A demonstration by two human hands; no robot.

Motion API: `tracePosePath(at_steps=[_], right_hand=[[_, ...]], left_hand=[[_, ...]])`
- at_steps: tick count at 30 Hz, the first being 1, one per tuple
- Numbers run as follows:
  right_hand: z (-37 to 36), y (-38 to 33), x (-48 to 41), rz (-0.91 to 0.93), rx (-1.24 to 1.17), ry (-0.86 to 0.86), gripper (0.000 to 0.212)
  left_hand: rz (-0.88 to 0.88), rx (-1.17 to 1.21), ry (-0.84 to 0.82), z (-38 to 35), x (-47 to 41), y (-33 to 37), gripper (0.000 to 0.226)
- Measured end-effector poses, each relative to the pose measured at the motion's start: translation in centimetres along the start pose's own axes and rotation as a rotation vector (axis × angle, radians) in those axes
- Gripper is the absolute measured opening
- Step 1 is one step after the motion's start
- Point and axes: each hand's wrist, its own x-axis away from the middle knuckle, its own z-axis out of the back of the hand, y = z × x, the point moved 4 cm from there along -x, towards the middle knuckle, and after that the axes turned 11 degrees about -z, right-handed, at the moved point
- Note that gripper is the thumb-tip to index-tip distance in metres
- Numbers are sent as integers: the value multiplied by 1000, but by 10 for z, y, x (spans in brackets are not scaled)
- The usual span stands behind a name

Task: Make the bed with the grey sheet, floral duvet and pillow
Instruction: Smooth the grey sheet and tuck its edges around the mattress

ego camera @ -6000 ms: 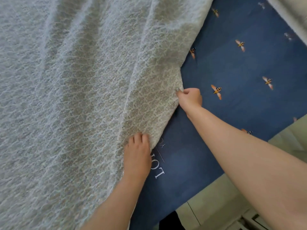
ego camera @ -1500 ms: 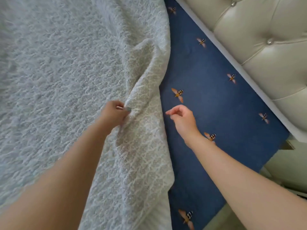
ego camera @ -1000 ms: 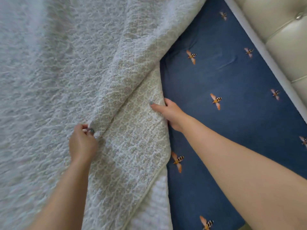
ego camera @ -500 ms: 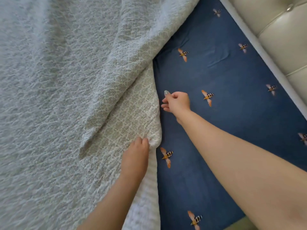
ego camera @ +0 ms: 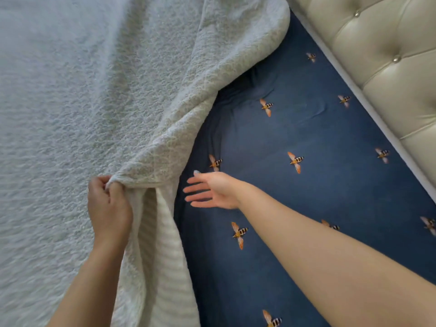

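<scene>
The left hand (ego camera: 109,208) pinches a bunched bit of the grey sheet (ego camera: 94,90) at its edge. The right hand (ego camera: 213,190) is spread wide and holds nothing, over the blue bee sheet (ego camera: 306,197). Spreading looks half done. Next, I think, pull the edge flat toward the headboard (ego camera: 377,55).

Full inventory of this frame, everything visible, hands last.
grey sheet: one, pale grey and textured with a white ribbed underside, covers the left of the bed; its edge is bunched up in the middle.
blue sheet: one, dark blue, lies flat on the bed to the right of the grey sheet.
bees: several, orange and black, printed across the blue sheet.
headboard: one, cream and tufted, top right.
buttons: two, silvery, set in the headboard.
left hand: one, grips the bunched edge of the grey sheet.
right hand: one, fingers spread, over the blue sheet beside that edge.
</scene>
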Motion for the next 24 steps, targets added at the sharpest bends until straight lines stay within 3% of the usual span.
tracePosePath(at_steps=[5,8,11,14,16,20,24], right_hand=[[-55,-23,-25,271,581,363,84],[-81,-40,-35,414,659,483,94],[-107,-52,-45,298,338,419,93],[-121,-61,-54,167,-346,155,42],[-114,-67,-53,170,-626,136,33],[-80,-75,-34,208,-621,299,35],[5,-70,3,383,-357,784,32]], left_hand=[[-90,-4,88,38,-32,0,6],[-119,-76,101,63,-51,-15,8],[-129,-79,52,76,-58,-28,8],[-169,-72,11,84,-53,-37,6],[-163,-64,3,90,-46,-51,5],[-142,-95,-117,83,-23,-72,6],[-293,-128,-501,27,38,-48,12]])
